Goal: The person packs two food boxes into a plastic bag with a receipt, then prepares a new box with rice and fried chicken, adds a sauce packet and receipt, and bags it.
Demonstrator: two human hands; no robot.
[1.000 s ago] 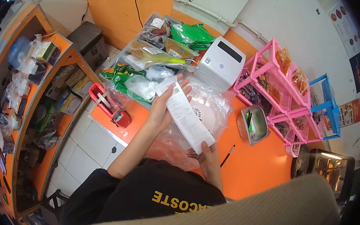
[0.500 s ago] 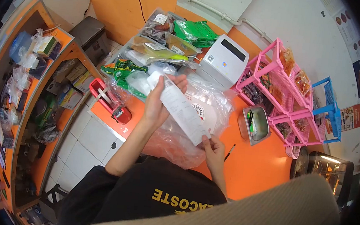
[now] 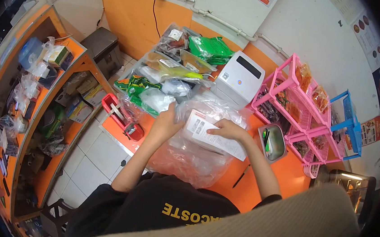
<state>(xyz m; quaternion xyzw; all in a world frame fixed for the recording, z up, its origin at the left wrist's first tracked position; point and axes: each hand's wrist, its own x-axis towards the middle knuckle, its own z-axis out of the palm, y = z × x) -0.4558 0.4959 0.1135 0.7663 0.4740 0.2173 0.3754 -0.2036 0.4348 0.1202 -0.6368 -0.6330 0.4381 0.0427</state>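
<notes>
A long white receipt (image 3: 218, 142) lies across the top of a big clear plastic bag (image 3: 191, 157) on the orange counter (image 3: 279, 180). My right hand (image 3: 227, 130) rests on the receipt's upper edge, fingers pointing left and pressing it onto the bag. Curled against the bag's left side, my left hand (image 3: 167, 122) is just beside the receipt's left end. Inside the bag a white package with a round printed logo shows dimly.
A white label printer (image 3: 241, 77) stands behind the bag, with pink racks (image 3: 291, 98) and a blue rack (image 3: 348, 119) to its right. A steel container (image 3: 273, 143), a pen (image 3: 240, 176), a red tool (image 3: 122, 117), packed food bags (image 3: 172, 67) and orange shelves (image 3: 35, 82) surround it.
The receipt, held up stretched between both hands, has come down flat onto the bag. My right hand moved from its lower end up onto it; my left hand dropped to the bag's side.
</notes>
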